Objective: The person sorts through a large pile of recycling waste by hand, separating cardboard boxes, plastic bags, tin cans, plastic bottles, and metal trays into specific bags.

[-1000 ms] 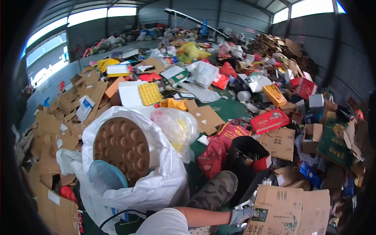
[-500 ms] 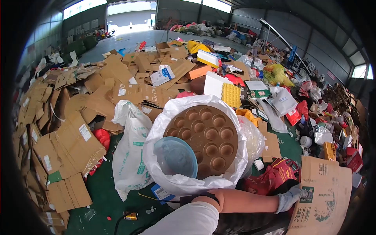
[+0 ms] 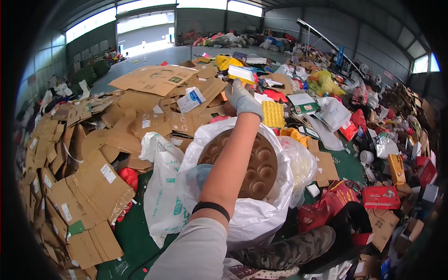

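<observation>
My left hand [image 3: 243, 99], in a grey glove, is stretched forward and up over the heap with its fingers loose and nothing in them. To its left a large flat cardboard sheet [image 3: 154, 79] sits tilted above the cardboard pile [image 3: 93, 140], apart from the hand. My forearm crosses a big white plastic bag [image 3: 261, 214] that holds a brown dimpled tray [image 3: 259, 168] and a pale blue round lid [image 3: 198, 175]. A black band circles my arm above the white sleeve. My right hand is out of view.
A white woven sack [image 3: 161, 186] leans left of the bag on the green floor [image 3: 135, 238]. A yellow dimpled tray [image 3: 273, 113], red bags [image 3: 326, 210] and mixed boxes crowd the right. My camouflage trouser leg [image 3: 289, 249] lies bottom right. The open hall door is far back.
My left hand held a printed cardboard box at the lower right; it swung up and forward and let go. A cardboard sheet now sits over the left pile. The view turned left.
</observation>
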